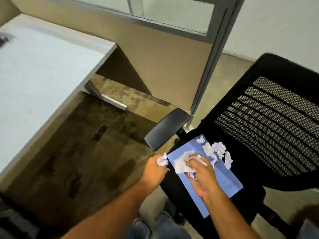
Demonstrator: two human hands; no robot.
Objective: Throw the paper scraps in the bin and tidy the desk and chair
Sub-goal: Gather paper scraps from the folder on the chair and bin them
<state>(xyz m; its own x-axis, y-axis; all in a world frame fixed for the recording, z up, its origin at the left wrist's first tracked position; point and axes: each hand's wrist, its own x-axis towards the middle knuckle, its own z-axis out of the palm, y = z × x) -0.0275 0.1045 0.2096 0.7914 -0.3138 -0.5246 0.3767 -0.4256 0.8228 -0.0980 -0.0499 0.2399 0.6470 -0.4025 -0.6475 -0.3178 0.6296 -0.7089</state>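
Note:
A black mesh-backed office chair point(269, 107) stands at the right, with a blue sheet point(224, 176) lying on its seat. Several white crumpled paper scraps point(217, 150) are scattered on the far part of that sheet. My left hand point(155, 168) hovers just left of the seat, fist closed around a wad of crumpled scraps point(162, 160). My right hand point(200, 171) presses down on the blue sheet, its fingers closing over a bunch of white scraps point(181, 163). No bin is in view.
A white desk point(39, 80) fills the left side, with a blurred dark object point(4, 39) at its far left edge. The chair's black armrest point(166, 129) juts out beside my left hand. A beige partition with a glass panel point(155, 54) stands behind.

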